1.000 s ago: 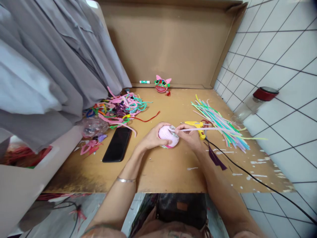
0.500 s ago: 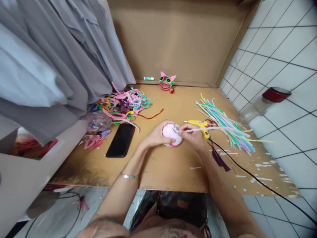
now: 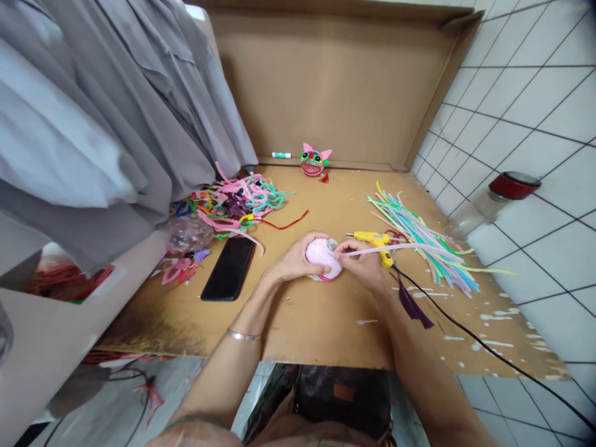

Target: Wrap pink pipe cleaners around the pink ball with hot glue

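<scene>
A small round ball (image 3: 321, 256) wrapped in pale pink pipe cleaner rests on the cardboard work surface (image 3: 298, 316). My left hand (image 3: 293, 257) is curled around its left side and holds it. My right hand (image 3: 363, 264) pinches a pale pink pipe cleaner (image 3: 386, 248) against the ball's right end; the loose length runs off to the right. A yellow glue gun (image 3: 375, 239) lies just behind my right hand, with its black cord (image 3: 465, 335) trailing to the lower right.
A black phone (image 3: 229, 268) lies left of my hands. A tangle of coloured pipe cleaner scraps (image 3: 233, 202) sits behind it, a straight pastel bundle (image 3: 419, 239) at right. A pink cat-face craft (image 3: 313, 160) and a glue stick (image 3: 281, 154) stand at the back. A red-lidded jar (image 3: 493, 198) lies on the tiles.
My hands stay on the ball and the pipe cleaner, with only slight shifts of the fingers. The view has drifted a little as my head moved.
</scene>
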Motion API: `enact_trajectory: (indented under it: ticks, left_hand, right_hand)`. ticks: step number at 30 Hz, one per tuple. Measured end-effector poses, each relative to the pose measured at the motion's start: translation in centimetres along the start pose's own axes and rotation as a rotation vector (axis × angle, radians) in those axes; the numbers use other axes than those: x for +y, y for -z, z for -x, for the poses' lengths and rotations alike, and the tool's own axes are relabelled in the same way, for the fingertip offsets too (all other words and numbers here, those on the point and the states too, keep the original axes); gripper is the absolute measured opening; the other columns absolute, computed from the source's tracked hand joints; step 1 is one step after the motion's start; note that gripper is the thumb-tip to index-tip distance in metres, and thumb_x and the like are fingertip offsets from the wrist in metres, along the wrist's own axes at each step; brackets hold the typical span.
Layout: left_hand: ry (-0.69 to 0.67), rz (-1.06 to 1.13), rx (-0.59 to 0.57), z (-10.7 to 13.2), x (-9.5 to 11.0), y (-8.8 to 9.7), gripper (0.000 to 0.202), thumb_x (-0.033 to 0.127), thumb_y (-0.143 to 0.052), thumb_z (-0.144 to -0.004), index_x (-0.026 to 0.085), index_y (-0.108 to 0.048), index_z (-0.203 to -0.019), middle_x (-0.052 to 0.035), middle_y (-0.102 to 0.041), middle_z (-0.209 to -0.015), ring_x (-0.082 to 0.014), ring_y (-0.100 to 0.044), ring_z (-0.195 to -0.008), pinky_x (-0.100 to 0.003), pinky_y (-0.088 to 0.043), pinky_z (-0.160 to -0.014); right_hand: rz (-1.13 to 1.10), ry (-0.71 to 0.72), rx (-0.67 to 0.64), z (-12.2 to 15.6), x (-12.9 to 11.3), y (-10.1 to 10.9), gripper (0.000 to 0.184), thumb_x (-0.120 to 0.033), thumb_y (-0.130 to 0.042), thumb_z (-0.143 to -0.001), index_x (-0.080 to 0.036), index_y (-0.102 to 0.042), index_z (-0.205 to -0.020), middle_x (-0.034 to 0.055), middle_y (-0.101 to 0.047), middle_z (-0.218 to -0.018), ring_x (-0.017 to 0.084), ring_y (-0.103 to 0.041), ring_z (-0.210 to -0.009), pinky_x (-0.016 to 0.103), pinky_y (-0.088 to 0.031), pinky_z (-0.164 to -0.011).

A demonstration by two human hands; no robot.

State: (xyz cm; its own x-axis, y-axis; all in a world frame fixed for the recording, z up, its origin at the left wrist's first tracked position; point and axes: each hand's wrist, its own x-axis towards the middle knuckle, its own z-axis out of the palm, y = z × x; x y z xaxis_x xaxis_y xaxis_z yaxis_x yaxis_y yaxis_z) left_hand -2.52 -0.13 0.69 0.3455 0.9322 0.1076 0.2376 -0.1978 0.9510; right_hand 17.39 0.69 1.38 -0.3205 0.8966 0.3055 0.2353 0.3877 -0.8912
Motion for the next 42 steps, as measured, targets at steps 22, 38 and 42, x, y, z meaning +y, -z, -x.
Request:
enact_trajectory:
  ticks: [22,38,42]
  left_hand:
    - [-0.013,0.108,0.13,-0.1,0.2,-0.9,0.044,0.053,-0.058,-0.087,0.017,-0.062,-0.112,-0.0055,-0.067,-0.102,-0.0157,-0.058,-0.086,-0.026,-0.046,-0.077]
    - [-0.017,0.117,0.187,-0.6,-0.4,-1.3,0.036,0.039,-0.058,-0.081,0.016,-0.063,-0.108,-0.004,-0.067,-0.098,-0.0164,-0.059,-0.086,-0.026,-0.046,-0.078]
    - [-0.012,0.1,0.192,-0.6,-0.3,-1.3,0.036,0.038,-0.057,-0.08,0.017,-0.064,-0.108,-0.0043,-0.068,-0.099,-0.0174,-0.06,-0.087,-0.027,-0.046,-0.079]
  right_hand:
    - [0.055,0.099,0.004,0.1,-0.3,-0.2,0.008,-0.026,-0.06,-0.074,-0.021,-0.062,-0.068,-0.0001,-0.063,-0.067,0.014,-0.055,-0.062,0.025,-0.043,-0.057]
    - [0.04,0.103,-0.004,0.1,0.0,-0.2,0.007,-0.025,-0.061,-0.073,-0.021,-0.063,-0.067,0.0,-0.063,-0.068,0.014,-0.055,-0.064,0.026,-0.044,-0.06]
    - [0.023,0.081,-0.012,0.2,0.0,-0.3,0.006,-0.025,-0.061,-0.073,-0.021,-0.063,-0.069,-0.0005,-0.063,-0.068,0.014,-0.054,-0.061,0.025,-0.043,-0.058]
